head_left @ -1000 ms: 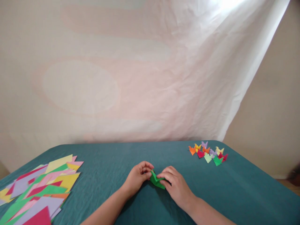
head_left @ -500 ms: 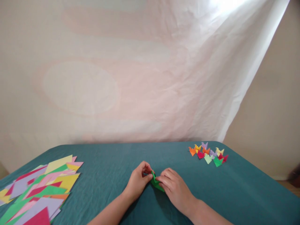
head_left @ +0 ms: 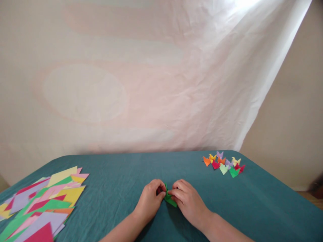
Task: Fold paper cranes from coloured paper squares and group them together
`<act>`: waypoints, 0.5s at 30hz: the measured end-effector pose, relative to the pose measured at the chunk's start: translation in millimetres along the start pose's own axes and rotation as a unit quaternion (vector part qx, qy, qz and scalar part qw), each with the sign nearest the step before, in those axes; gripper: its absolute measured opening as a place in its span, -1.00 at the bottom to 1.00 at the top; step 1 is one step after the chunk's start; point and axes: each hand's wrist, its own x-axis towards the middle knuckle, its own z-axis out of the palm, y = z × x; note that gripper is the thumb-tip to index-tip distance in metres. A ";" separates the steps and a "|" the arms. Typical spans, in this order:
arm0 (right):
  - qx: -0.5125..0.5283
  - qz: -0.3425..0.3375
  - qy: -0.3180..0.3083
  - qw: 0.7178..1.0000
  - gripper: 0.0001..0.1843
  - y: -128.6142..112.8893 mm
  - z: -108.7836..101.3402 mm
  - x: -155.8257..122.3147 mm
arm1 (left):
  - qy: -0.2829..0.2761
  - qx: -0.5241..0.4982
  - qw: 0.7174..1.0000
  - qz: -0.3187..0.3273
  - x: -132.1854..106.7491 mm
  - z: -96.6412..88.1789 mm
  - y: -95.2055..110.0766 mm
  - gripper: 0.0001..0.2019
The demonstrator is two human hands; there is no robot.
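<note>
A small piece of folded green paper (head_left: 170, 200) is pinched between both hands, low in the middle of the head view. My left hand (head_left: 150, 198) grips its upper left edge with thumb and fingers. From the other side, my right hand (head_left: 188, 201) is closed on it, fingertips on the paper's right part. A narrow green point rises between the two sets of fingertips. Much of the paper is hidden behind the fingers, so its full folded shape cannot be made out.
Loose sheets of coloured paper (head_left: 42, 201) lie overlapping at the left of the table (head_left: 113, 174), which has a dark green cloth. Several small folded paper birds (head_left: 223, 168) stand grouped at the far right. A pale sheet (head_left: 151, 94) hangs behind the table.
My left hand has shifted slightly down and to the right, closer to the right hand. Both hands keep hold of the green paper. The view has moved a little.
</note>
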 end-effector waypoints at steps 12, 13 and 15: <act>-0.028 -0.015 -0.012 0.999 -0.90 2.2 3.4 -2.4 | -0.029 -0.007 0.999 -0.012 -4.9 5.6 8.3 -0.84; -0.032 -0.015 -0.016 0.999 -0.90 1.9 3.2 -2.6 | -0.031 -0.011 0.999 -0.013 -4.9 5.5 9.0 -0.83; -0.041 -0.014 -0.020 0.999 -0.90 1.0 2.9 -2.8 | -0.031 -0.020 0.999 -0.016 -4.6 5.0 10.2 -0.83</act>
